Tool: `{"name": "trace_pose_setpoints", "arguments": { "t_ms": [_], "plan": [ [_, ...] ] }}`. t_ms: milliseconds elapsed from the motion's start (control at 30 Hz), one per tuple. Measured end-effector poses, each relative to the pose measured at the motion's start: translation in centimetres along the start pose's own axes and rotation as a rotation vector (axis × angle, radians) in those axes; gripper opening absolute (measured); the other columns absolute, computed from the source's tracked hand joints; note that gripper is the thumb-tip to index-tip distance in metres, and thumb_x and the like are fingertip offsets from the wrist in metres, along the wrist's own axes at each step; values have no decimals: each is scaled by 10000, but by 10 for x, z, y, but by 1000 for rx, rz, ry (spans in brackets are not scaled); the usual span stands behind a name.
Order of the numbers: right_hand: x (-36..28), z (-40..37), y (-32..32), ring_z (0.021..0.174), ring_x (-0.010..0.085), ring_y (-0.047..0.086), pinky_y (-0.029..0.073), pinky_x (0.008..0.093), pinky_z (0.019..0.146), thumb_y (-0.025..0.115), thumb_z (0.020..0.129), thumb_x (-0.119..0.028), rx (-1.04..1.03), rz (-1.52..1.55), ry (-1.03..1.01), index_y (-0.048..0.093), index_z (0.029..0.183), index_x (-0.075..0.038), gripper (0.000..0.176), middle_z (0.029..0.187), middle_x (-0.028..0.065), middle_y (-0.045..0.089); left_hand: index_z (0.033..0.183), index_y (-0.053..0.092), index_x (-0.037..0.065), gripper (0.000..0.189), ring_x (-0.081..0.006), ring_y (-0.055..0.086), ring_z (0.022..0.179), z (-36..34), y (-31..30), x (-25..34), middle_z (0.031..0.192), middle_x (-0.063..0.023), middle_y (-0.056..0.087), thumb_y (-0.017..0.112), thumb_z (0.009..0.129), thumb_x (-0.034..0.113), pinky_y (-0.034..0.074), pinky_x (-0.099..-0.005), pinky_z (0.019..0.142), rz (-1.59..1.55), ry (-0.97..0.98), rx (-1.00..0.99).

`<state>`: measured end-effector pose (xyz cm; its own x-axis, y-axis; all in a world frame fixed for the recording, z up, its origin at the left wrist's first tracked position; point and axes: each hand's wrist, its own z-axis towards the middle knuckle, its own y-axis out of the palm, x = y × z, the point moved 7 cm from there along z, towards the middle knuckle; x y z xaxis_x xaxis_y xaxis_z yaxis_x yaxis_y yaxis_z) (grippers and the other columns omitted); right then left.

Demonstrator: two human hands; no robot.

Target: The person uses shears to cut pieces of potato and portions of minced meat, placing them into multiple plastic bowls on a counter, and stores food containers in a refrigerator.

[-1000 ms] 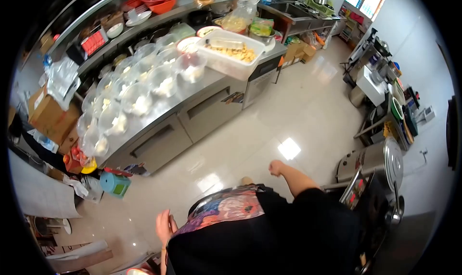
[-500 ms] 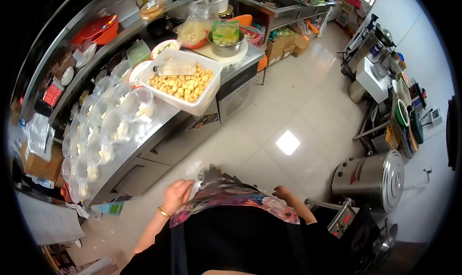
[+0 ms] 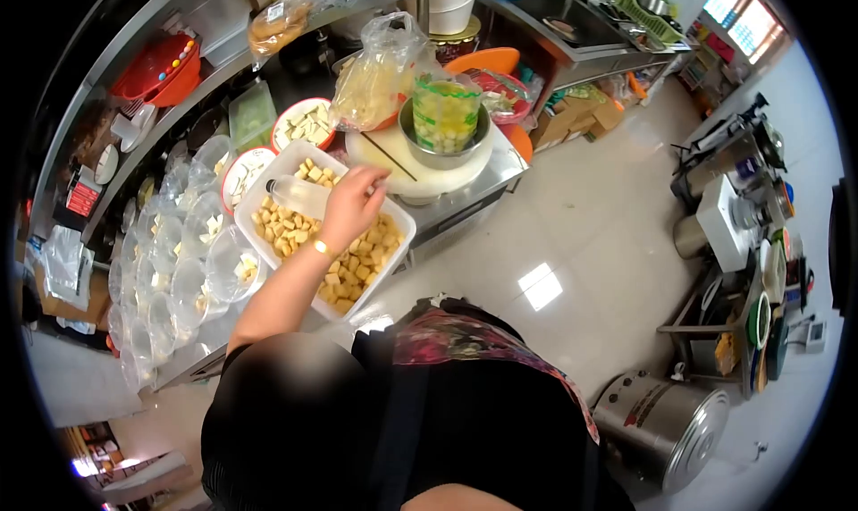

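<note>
My left hand (image 3: 354,205), with a gold bracelet at the wrist, hangs over a white plastic tub (image 3: 400,252) of pale yellow cubes (image 3: 359,265). Its fingers are curled together; whatever they may hold is hidden. Beside the hand, a clear plastic container (image 3: 299,196) lies on its side on the cubes. A dark chopstick (image 3: 389,157) rests on the round white board (image 3: 424,180) just past my fingertips. To the left stand many clear plastic cups (image 3: 189,283) with pale pieces in them. My right hand is out of view.
Red-rimmed bowls of white slices (image 3: 304,125) sit behind the tub. A metal bowl (image 3: 444,160) on the board holds a green-printed bag (image 3: 447,113). A bagged food bundle (image 3: 375,82) is next to it. A large steel pot (image 3: 657,422) stands at right.
My left hand has risen from in front of my apron to over the tub. My right hand has left the view. My body has come closer to the counter.
</note>
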<state>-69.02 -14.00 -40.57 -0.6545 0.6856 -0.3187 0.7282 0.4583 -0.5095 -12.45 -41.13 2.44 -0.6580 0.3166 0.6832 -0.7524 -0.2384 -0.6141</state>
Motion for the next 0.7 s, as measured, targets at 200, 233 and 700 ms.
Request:
{"name": "trace_pose_setpoints", "arguments": {
  "t_ms": [200, 233, 700],
  "plan": [
    [-90, 59, -54, 845, 287, 618, 483, 373, 768, 659, 673, -187, -23, 5, -24, 645, 936, -50, 297, 878, 168, 643, 1258, 302, -50, 727, -387, 365, 1144, 136, 7, -62, 1210, -261, 383, 685, 662, 117, 298, -398, 988, 390, -36, 538],
    [-100, 74, -62, 839, 288, 619, 484, 374, 764, 660, 671, -182, -39, -21, -36, 647, 930, -51, 290, 872, 167, 644, 1265, 265, -69, 774, -403, 333, 1164, 154, 5, -75, 1227, -276, 352, 692, 646, 113, 271, -407, 1008, 419, -59, 572],
    [-577, 217, -319, 783, 340, 589, 476, 399, 701, 542, 695, -36, 168, -197, -870, 606, 944, -54, 258, 852, 179, 613, 1349, 116, -59, 1040, -316, 360, 1190, 205, 6, -81, 1317, -221, 293, 794, 587, 146, 311, -380, 999, 556, -413, 577]
  ]
}}
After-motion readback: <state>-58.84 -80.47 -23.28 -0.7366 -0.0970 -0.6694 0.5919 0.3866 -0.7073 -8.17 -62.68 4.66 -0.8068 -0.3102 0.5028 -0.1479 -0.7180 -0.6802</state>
